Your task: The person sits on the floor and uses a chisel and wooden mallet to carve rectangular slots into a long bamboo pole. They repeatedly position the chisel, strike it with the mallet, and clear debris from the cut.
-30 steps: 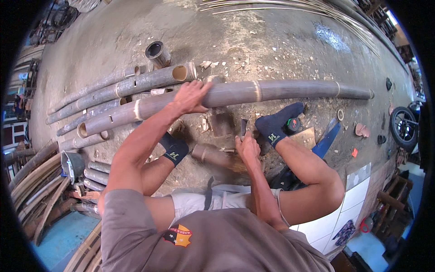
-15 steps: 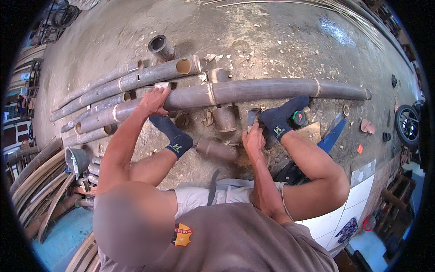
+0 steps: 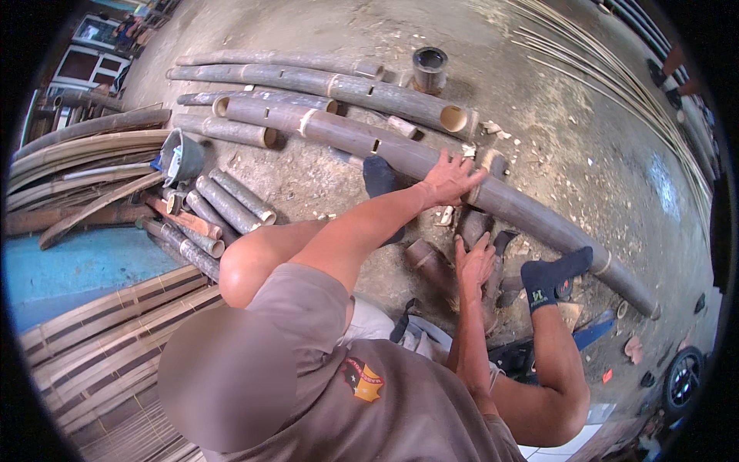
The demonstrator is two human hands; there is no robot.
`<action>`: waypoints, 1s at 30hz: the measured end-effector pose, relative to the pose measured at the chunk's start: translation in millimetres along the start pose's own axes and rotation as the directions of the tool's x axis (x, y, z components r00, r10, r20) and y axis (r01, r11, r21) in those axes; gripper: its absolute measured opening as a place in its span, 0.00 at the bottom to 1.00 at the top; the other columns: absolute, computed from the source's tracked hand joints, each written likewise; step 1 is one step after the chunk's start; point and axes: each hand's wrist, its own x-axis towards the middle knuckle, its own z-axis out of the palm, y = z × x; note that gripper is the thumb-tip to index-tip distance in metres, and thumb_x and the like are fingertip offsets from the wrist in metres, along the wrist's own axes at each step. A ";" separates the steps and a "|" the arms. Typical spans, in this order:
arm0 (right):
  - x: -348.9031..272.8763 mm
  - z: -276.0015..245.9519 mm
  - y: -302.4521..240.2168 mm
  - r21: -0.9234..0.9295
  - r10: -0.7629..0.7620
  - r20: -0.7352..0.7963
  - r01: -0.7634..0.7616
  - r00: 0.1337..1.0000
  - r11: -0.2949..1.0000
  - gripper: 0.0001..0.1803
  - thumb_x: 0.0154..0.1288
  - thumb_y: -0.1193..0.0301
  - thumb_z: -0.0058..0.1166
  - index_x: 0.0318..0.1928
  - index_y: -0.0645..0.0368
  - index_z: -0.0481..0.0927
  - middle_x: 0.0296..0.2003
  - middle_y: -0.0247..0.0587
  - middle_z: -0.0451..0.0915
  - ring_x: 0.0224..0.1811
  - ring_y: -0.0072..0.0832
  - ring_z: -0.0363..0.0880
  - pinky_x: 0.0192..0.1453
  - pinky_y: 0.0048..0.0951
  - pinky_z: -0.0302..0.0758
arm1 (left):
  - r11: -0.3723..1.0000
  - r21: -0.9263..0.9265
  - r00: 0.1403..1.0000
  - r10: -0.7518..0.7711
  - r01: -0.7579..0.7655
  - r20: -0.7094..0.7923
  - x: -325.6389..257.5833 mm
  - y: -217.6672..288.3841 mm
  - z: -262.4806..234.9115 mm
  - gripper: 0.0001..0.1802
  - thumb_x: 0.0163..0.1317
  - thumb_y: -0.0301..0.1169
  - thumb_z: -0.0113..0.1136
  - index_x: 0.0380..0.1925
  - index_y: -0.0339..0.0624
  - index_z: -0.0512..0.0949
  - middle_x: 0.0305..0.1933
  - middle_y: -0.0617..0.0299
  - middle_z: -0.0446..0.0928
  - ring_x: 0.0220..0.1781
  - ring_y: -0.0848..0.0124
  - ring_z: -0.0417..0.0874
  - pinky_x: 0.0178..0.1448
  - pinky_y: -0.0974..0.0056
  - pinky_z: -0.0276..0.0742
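Note:
A long dark bamboo pole (image 3: 539, 215) with slots cut in it lies slantwise across the floor in front of me. My left hand (image 3: 453, 181) rests on it with fingers spread, beside a pale node. Lower down, my right hand (image 3: 475, 266) is at a short thick bamboo piece (image 3: 474, 225) under the pole. Its fingers are apart and appear to touch that piece. A dark curved-ended bladed tool (image 3: 502, 245) lies just right of this hand, its lower part hard to make out. Left of the hand lies another short bamboo piece (image 3: 431, 266).
Several bamboo poles (image 3: 308, 77) lie beyond the long one, near an upright bamboo cup (image 3: 429, 69). Short bamboo lengths (image 3: 223, 202), a grey bucket (image 3: 183, 158) and split strips (image 3: 100, 146) are at the left. My socked foot (image 3: 554, 276) and a blue-handled saw (image 3: 594, 333) are at the right.
The view has turned left. My left hand has moved rightward along the pole to the node. My right hand has let go of the bladed tool and come up to the short bamboo piece.

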 end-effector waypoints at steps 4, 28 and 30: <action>4.0 26.7 -5.5 0.008 0.026 -0.018 -0.026 1.000 1.000 0.53 0.63 0.46 0.70 0.78 0.62 0.63 0.57 0.63 0.76 0.60 0.59 0.76 0.59 0.57 0.76 | 0.998 -0.040 0.997 0.054 -0.056 -0.064 -0.5 -11.3 5.1 0.61 0.47 0.52 0.83 0.79 0.58 0.58 0.63 0.50 0.75 0.68 0.48 0.76 0.65 0.34 0.72; 13.1 8.9 19.3 0.044 0.071 -0.008 -0.071 0.997 0.997 0.46 0.64 0.45 0.67 0.74 0.58 0.70 0.57 0.60 0.76 0.60 0.57 0.74 0.64 0.58 0.70 | 0.985 -0.174 0.998 0.001 0.009 0.058 -22.6 -44.5 4.0 0.55 0.43 0.54 0.82 0.72 0.54 0.68 0.59 0.48 0.80 0.64 0.47 0.81 0.65 0.39 0.75; 8.4 0.1 25.7 -0.040 0.084 -0.192 -0.093 0.978 0.995 0.42 0.64 0.45 0.66 0.72 0.54 0.74 0.58 0.58 0.75 0.59 0.56 0.74 0.65 0.59 0.70 | 0.987 -0.142 0.993 -0.061 0.074 0.099 -21.9 -38.9 -2.0 0.56 0.42 0.56 0.81 0.72 0.53 0.69 0.60 0.48 0.80 0.64 0.46 0.81 0.65 0.36 0.74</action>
